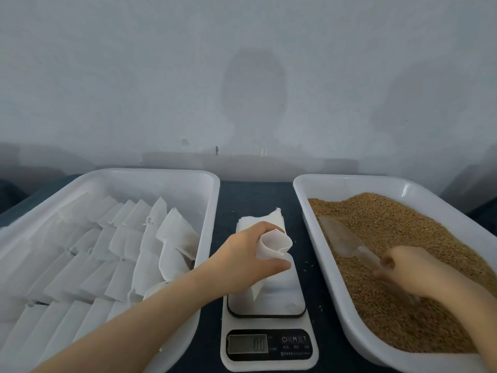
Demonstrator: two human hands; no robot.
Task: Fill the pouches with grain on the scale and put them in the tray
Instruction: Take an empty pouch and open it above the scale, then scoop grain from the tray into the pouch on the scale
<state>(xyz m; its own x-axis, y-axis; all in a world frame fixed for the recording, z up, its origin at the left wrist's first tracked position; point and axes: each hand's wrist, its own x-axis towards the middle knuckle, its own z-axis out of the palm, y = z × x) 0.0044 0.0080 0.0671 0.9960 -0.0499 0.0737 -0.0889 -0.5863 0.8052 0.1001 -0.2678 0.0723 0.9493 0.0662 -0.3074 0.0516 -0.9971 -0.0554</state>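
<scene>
Head view, looking down at a dark blue bench [252, 195] against a pale wall. In the middle sits a white digital scale [269, 343]; its display is too blurred to read. The left hand [250, 254] grips a white pouch [274, 244] with fingers and thumb curled round its neck, holding it upright on the scale's platform with its mouth spread open. Just behind the scale lies a small stack of flat pouches [258, 220]. On the left is a white tray [209, 189] holding many white pouches in overlapping rows. On the right, a second white tray [304, 189] is filled with brown grain [403, 238]. The right hand [411, 267], slightly blurred, is closed around the handle of a clear plastic scoop [347, 238], whose blade lies on the grain near the tray's left wall.
</scene>
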